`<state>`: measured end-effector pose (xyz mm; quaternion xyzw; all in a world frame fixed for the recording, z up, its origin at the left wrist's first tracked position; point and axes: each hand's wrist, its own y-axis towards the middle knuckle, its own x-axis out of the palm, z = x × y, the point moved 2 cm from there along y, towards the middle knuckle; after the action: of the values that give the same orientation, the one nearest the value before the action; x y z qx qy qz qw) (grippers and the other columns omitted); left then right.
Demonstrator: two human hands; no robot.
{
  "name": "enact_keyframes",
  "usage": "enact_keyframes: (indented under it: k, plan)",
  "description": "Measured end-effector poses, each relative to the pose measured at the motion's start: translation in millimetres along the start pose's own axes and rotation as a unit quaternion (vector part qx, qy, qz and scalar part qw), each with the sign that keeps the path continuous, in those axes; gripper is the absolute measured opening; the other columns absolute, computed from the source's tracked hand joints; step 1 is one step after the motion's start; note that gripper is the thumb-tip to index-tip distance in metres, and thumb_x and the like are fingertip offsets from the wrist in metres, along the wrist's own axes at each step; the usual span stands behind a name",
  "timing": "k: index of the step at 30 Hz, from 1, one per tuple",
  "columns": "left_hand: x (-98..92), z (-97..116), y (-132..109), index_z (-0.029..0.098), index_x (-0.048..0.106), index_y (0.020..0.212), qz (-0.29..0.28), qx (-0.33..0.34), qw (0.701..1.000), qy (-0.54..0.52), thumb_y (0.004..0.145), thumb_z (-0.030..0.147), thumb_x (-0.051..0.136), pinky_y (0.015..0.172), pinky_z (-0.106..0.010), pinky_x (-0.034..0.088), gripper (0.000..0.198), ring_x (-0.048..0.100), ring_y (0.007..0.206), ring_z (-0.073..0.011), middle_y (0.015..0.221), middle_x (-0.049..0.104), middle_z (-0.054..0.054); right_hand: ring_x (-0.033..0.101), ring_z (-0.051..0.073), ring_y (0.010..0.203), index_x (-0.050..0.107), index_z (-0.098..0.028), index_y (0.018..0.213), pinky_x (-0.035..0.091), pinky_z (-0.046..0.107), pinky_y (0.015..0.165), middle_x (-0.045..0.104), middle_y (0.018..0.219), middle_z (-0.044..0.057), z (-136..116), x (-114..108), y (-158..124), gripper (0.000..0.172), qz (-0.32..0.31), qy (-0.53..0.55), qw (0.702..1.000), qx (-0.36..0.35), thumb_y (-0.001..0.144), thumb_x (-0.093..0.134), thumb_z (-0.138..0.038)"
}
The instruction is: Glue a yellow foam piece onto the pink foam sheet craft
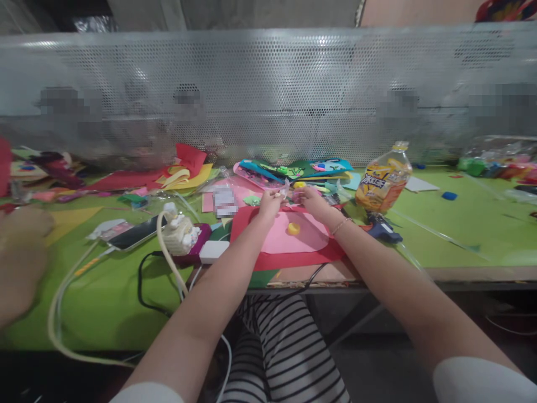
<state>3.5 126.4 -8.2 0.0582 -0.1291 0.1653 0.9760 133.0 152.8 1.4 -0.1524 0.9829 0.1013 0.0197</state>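
Note:
Before me on the green table lies a red sheet [247, 224] with a pink rounded paper shape [277, 232] on it. A yellow ring-like piece [293, 228] rests on the pink paper. Over the far left edge of the sheet, my left hand [272, 202] has its fingers closed on a small clear wrapper [284, 190]. My right hand [309, 200] is at the far edge too, a short gap to the right, fingers bent near a yellow lump [300, 185] and something pinkish; what it holds is too small to make out.
A plastic bottle [384, 178] stands right, with a dark blue tool [382, 230] before it. Left are a phone [138, 232], power strip [200, 240] and cables. Decorated teal card [260, 169] lies behind. Another person's blurred arm [20, 263] is far left.

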Motion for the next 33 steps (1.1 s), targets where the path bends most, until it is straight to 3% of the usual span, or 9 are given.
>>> enact_keyframes:
  k: [3, 6, 10, 15, 22, 29, 33]
  plan:
    - [4.5, 5, -9, 0.014, 0.054, 0.071, -0.046, -0.022, 0.999, -0.014, 0.074, 0.010, 0.055, 0.063, -0.025, 0.047, 0.004, 0.058, 0.052, -0.0091, 0.062, 0.060, 0.000, 0.053, 0.011, 0.075, 0.049, -0.020, 0.079, 0.046, 0.029, 0.072, 0.056, 0.082, 0.000, -3, -5, 1, 0.019, 0.043, -0.077, 0.990, -0.114, 0.062, 0.055, -0.013]
    - [6.6, 10, -17, 0.013, 0.057, 0.069, -0.068, -0.043, 0.996, -0.041, 0.077, 0.015, 0.055, 0.064, -0.024, 0.047, 0.009, 0.059, 0.053, -0.0090, 0.063, 0.062, -0.002, 0.052, 0.012, 0.068, 0.046, -0.020, 0.071, 0.045, 0.030, 0.067, 0.053, 0.073, -0.001, -7, -9, -1, 0.016, 0.091, -0.153, 0.967, -0.182, 0.063, 0.060, -0.021]
    - [7.4, 13, -20, 0.013, 0.059, 0.066, -0.077, -0.046, 0.993, -0.073, 0.076, 0.020, 0.059, 0.060, -0.022, 0.045, 0.011, 0.055, 0.050, -0.0066, 0.061, 0.061, -0.001, 0.049, 0.011, 0.057, 0.048, -0.019, 0.068, 0.042, 0.026, 0.057, 0.053, 0.062, -0.002, -13, -10, -5, 0.015, 0.088, -0.154, 0.966, -0.187, 0.066, 0.059, -0.029]
    - [8.8, 10, -19, 0.013, 0.057, 0.061, -0.101, -0.030, 0.991, -0.083, 0.075, 0.025, 0.060, 0.048, -0.018, 0.036, 0.019, 0.044, 0.042, -0.0039, 0.051, 0.054, 0.002, 0.053, 0.012, 0.061, 0.060, -0.017, 0.071, 0.043, 0.026, 0.060, 0.061, 0.067, 0.001, -21, -5, -11, 0.014, 0.031, -0.143, 0.968, -0.204, 0.069, 0.058, -0.031]
    - [8.8, 8, -18, 0.013, 0.056, 0.059, -0.096, -0.033, 0.991, -0.092, 0.075, 0.020, 0.059, 0.061, -0.021, 0.044, 0.018, 0.053, 0.051, -0.0069, 0.053, 0.057, 0.001, 0.057, 0.014, 0.068, 0.064, -0.017, 0.073, 0.046, 0.026, 0.064, 0.063, 0.076, 0.003, -19, -3, -10, 0.012, 0.030, -0.165, 0.952, -0.255, 0.067, 0.061, -0.027]
    - [8.4, 9, -18, 0.013, 0.056, 0.060, -0.092, -0.060, 0.988, -0.109, 0.076, 0.016, 0.056, 0.070, -0.025, 0.048, 0.017, 0.054, 0.050, -0.0063, 0.052, 0.057, 0.000, 0.060, 0.016, 0.079, 0.068, -0.019, 0.080, 0.047, 0.029, 0.074, 0.068, 0.082, 0.004, -26, 3, -17, 0.014, -0.034, -0.173, 0.956, -0.234, 0.071, 0.057, -0.022]
    - [10.6, 13, -22, 0.013, 0.057, 0.063, -0.102, -0.084, 0.983, -0.130, 0.077, 0.018, 0.056, 0.075, -0.027, 0.049, 0.015, 0.056, 0.052, -0.0078, 0.050, 0.055, 0.001, 0.060, 0.015, 0.080, 0.067, -0.019, 0.086, 0.048, 0.030, 0.077, 0.067, 0.085, 0.004, -23, 2, -15, 0.020, -0.031, -0.155, 0.962, -0.223, 0.069, 0.056, -0.017]
